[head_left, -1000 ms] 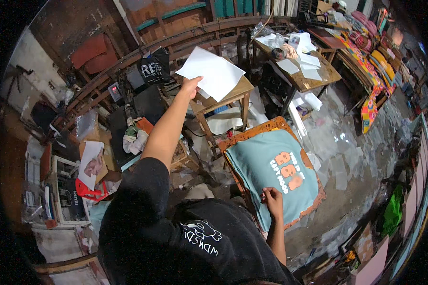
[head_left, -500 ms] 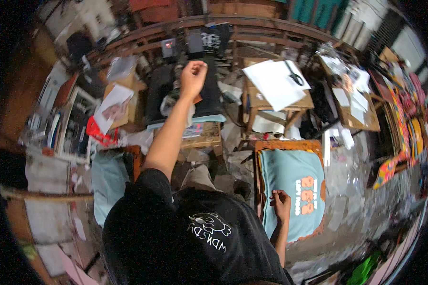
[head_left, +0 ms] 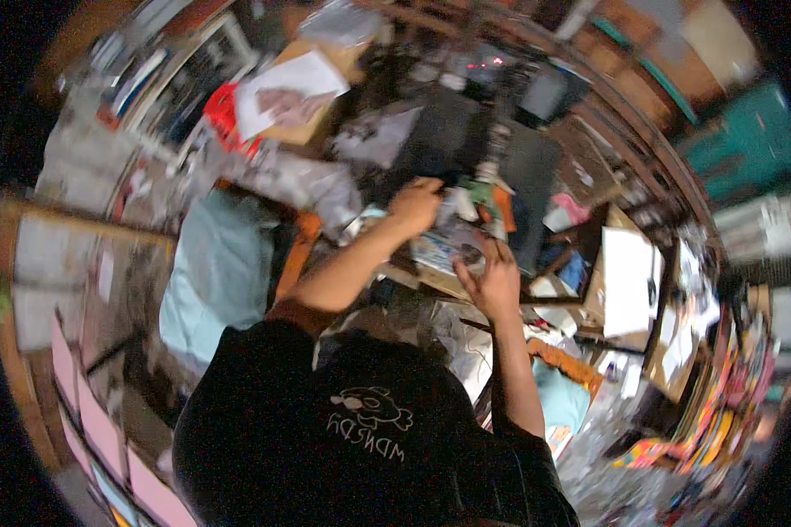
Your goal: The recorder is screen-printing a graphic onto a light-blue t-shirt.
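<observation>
Clutter [head_left: 308, 184] crowds a rumpled bundle [head_left: 480, 197]; right hand [head_left: 496, 283], fingers spread, stands apart from left hand [head_left: 416, 209], its grip too blurred to tell.

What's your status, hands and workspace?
Left hand by flat black panel, grip too blurred to tell. Right hand open. Crumpled green-and-white cloth just ahead of right hand.

2 forearms [head_left: 358, 266] forward, left hand [head_left: 416, 207] loosely curled, right hand [head_left: 496, 283] splayed.
</observation>
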Available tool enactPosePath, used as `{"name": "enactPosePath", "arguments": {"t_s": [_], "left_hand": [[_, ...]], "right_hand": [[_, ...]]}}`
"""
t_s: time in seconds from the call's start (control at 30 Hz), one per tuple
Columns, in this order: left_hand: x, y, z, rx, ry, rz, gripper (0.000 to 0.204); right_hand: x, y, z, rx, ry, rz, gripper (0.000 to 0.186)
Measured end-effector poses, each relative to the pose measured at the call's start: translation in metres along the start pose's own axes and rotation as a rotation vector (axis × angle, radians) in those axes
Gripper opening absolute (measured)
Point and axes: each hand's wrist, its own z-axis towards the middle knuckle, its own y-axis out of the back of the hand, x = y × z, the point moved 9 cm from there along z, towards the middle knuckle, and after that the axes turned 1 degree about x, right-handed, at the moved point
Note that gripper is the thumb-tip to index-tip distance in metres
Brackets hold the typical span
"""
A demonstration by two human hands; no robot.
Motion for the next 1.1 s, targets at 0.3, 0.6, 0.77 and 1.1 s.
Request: {"name": "enactPosePath", "arguments": {"t_s": [0.3, 0.6, 0.77, 1.1], "left_hand": [[0.008, -0.034, 0.019, -0.064, -0.261, 0.045, 0.041], [-0.043, 0.014, 0.064, 0.348, -0.316, 0.313, 0.037], [-0.088, 0.047, 0.106, 0.396, -0.337, 0.383, 0.066], [-0.174, 0.089, 0.2, 0.497, -0.588, 0.438, 0.093]], "right_hand": [[0.0, -0.053, 0.084, 0.246, -0.018, -0.619, 0.039], [-0.006, 0.068, 0.134, 0.378, -0.073, -0.477, 0.05], [0.054, 0.201, 0.219, 0.056, 0.075, -0.361, 0.048], [0.044, 0.321, 0.331, -0.423, 0.166, -0.658, 0.055]]}}
